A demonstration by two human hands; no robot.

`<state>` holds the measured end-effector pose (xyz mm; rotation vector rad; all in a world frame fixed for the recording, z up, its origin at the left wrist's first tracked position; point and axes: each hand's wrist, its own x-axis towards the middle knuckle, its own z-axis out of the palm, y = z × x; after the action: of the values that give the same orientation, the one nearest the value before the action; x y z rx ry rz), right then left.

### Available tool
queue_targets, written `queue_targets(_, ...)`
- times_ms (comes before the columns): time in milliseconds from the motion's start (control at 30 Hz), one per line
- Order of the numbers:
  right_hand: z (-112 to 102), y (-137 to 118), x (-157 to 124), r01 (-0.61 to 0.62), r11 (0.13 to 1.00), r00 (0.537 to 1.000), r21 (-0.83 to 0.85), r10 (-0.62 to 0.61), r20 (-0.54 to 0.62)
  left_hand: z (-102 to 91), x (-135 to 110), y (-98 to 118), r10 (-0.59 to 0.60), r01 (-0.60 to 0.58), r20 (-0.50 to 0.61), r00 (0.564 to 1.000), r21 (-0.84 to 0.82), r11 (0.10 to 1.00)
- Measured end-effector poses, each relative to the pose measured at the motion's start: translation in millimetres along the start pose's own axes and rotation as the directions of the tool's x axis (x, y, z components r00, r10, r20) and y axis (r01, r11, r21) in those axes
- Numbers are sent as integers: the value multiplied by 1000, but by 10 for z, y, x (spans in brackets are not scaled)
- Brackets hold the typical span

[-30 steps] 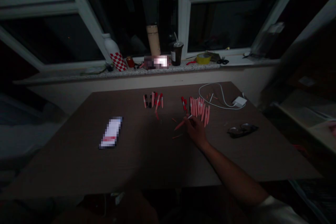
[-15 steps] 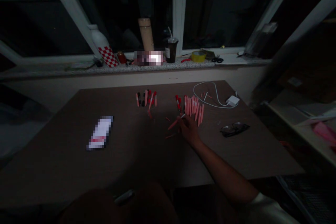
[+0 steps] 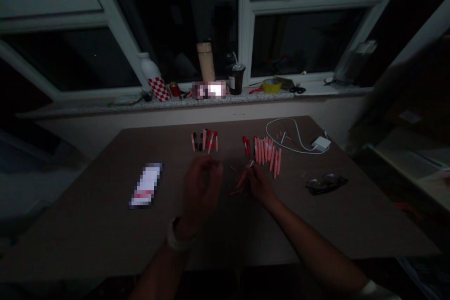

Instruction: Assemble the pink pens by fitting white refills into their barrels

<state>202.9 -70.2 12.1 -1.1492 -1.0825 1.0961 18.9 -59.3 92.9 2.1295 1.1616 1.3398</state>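
At the middle of the matte, wood-grained bench (image 3: 105,225), the right hand (image 3: 260,183) pinches a slim pink pen (image 3: 242,179), just near of a tidy row of pink barrels (image 3: 269,152). The left hand (image 3: 202,187), blurred, hovers beside it with fingers loosely curled and half open, holding nothing visible. Bare bench spreads near and left, while a looped white cable (image 3: 291,136) and dark glasses (image 3: 326,183) crowd the right side.
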Motion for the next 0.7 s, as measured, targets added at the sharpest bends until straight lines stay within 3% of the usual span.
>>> queue_targets(133,-13,59,14,36,998,999,-59,-35,21,233,117,-494,14,-66,158,987,323,944)
queue_targets(233,-28,110,37,43,996,999,-82,-40,34,362,59,-864,-121,-4,214,969,505,863)
queue_targets(300,-30,135,50,39,996,998,-84,-34,60,405,4,-992,-236,53,242,941,584,810)
queue_targets(367,-27,150,57,40,996,995,-77,-33,93,434,-28,-1026,-312,89,237,920,650,755)
queue_targets(433,-24,157,57,46,996,992,-75,-36,124,470,-23,-1001,-316,70,253,914,672,738)
queue_targets(600,-36,158,43,65,979,991,-191,-40,131,653,134,-907,-81,-178,436,896,521,835)
queue_targets(700,-50,144,44,100,951,987,-292,-58,147,786,244,-906,-42,-236,497,867,481,844)
